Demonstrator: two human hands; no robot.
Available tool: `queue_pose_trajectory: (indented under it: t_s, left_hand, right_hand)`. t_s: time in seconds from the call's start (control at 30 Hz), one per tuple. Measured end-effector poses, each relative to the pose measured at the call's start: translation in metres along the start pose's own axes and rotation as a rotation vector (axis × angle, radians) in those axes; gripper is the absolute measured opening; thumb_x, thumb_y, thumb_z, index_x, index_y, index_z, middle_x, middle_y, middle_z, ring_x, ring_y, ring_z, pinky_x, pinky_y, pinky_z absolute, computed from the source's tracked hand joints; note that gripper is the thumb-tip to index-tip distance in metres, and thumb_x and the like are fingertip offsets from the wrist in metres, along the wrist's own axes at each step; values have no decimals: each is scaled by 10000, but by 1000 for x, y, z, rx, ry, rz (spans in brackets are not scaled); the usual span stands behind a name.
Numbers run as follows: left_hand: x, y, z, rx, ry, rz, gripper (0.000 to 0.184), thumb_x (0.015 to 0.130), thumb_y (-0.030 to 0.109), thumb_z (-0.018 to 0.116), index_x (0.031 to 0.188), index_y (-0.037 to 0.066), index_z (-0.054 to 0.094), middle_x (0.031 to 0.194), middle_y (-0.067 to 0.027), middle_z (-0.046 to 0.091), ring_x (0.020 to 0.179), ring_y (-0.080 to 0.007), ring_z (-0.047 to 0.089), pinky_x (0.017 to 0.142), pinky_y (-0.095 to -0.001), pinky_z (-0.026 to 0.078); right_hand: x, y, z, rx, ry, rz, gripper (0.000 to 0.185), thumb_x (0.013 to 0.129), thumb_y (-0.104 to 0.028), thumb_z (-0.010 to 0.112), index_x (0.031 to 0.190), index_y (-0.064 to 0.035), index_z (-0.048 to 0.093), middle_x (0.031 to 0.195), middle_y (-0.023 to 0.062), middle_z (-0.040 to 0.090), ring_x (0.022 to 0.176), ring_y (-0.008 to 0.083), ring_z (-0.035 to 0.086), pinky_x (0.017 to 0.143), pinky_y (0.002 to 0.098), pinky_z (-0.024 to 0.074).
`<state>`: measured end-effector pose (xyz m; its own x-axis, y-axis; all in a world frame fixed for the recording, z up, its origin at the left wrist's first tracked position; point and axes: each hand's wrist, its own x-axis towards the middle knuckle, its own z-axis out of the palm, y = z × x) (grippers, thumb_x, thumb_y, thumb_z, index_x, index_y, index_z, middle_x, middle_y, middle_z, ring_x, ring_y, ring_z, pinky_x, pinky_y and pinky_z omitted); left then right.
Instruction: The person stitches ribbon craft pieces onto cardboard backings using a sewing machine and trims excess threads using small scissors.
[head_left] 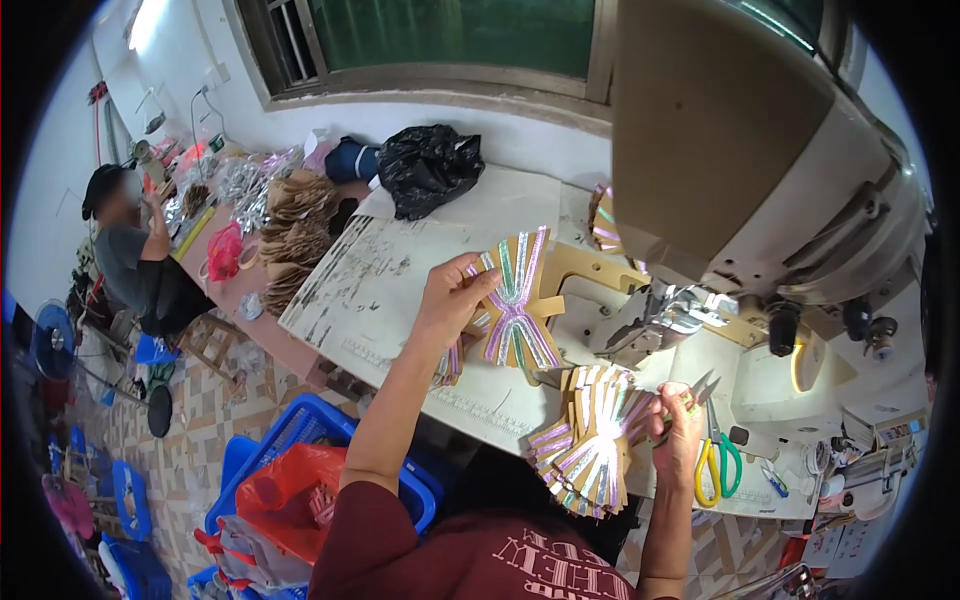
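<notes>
My left hand (457,300) pinches a bow-shaped cardboard piece (516,305) by its upper left edge. Strips of shiny pink, silver and green trim run over the card and gather at its narrow middle. My right hand (676,432) is closed beside a fanned stack of similar trimmed pieces (597,440) at the table's front edge. Metal blade tips, apparently small scissors (704,384), stick out past its fingers; their handles are mostly hidden. Larger scissors with yellow and green handles (731,468) lie just right of that hand. A sewing machine (655,325) stands beyond the pieces.
A black plastic bag (428,168) sits at the back of the worktable (375,265). Stacked brown card pieces (298,225) are on the pink table at left, where another person (135,245) works. Below stands a blue basket (300,415) with a red bag (292,490). Blue snips (774,480) lie right.
</notes>
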<state>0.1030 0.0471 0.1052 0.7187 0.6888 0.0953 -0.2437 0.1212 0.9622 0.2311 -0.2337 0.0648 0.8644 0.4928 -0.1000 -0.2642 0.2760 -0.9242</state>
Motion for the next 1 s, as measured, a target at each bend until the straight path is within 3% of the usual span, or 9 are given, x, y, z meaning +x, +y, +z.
queue_pose_trajectory:
  t_s: [0.27, 0.4, 0.5, 0.6, 0.63, 0.73, 0.8, 0.87, 1.0]
  left_hand:
    - [15, 7, -61, 224, 112, 5, 291, 743, 0, 595, 1024, -32, 525, 753, -53, 583, 630, -59, 520, 539, -181, 421]
    - [18, 1, -78, 308, 43, -100, 337, 732, -3, 603, 1050, -45, 500, 766, -53, 581, 634, -60, 518, 534, -184, 420]
    - [24, -23, -91, 564, 27, -53, 360, 742, 40, 600, 1080, -17, 492, 771, -58, 594, 631, -113, 542, 576, -215, 437]
    - [14, -34, -74, 1581, 390, 662, 401, 735, 82, 609, 1105, -4, 478, 797, -89, 605, 690, -176, 560, 648, -255, 447]
    - [9, -32, -60, 1346, 373, 487, 399, 726, 132, 623, 1084, 7, 501, 874, -128, 600, 779, -212, 570, 706, -280, 446]
    - [-17, -31, -5, 979, 106, 261, 365, 725, 164, 634, 1036, 2, 533, 934, -139, 588, 816, -195, 574, 709, -289, 451]
    - [-37, -47, 27, 876, -97, 272, 339, 730, 197, 635, 996, 4, 555, 951, -144, 582, 811, -195, 575, 698, -298, 455]
    - [-52, -71, 51, 788, -231, 280, 353, 734, 225, 634, 998, 4, 553, 911, -140, 586, 781, -200, 577, 681, -301, 456]
    - [-74, -73, 88, 857, -318, 316, 431, 712, 260, 641, 1035, -3, 529, 948, -140, 526, 880, -258, 524, 765, -336, 418]
  right_hand:
    - [-3, 12, -16, 43, 20, 57, 127, 815, -159, 537, 783, -40, 508, 587, 38, 515, 353, 50, 350, 300, 168, 251]
    - [-4, 12, -17, 35, 25, 54, 134, 816, -164, 536, 783, -38, 509, 587, 39, 515, 351, 47, 352, 299, 167, 249]
    - [-5, 13, -17, 7, 38, 57, 118, 812, -157, 538, 786, -46, 507, 585, 31, 512, 351, 45, 354, 300, 166, 246]
    - [-6, 17, -20, -97, 72, 49, 123, 806, -156, 553, 795, -39, 515, 590, 32, 520, 356, 43, 357, 301, 163, 237]
    - [-6, 19, -21, -145, 89, 43, 130, 804, -157, 560, 799, -34, 520, 593, 34, 524, 358, 43, 359, 301, 161, 233]
    - [-5, 25, -22, -313, 40, -25, 142, 789, -81, 563, 907, -6, 539, 629, 13, 527, 434, 36, 419, 371, 164, 331]
    - [-8, 20, -9, -384, 6, -27, 222, 757, -49, 585, 954, 38, 533, 797, 58, 535, 597, 78, 501, 521, 201, 429]
    - [-3, 38, -21, -697, -53, -235, 297, 707, -37, 622, 978, 37, 526, 888, 97, 523, 747, 154, 529, 660, 256, 442]
    - [-6, 33, -11, -895, -115, -390, 332, 657, -24, 643, 969, 17, 539, 915, 115, 515, 834, 204, 516, 742, 283, 417]
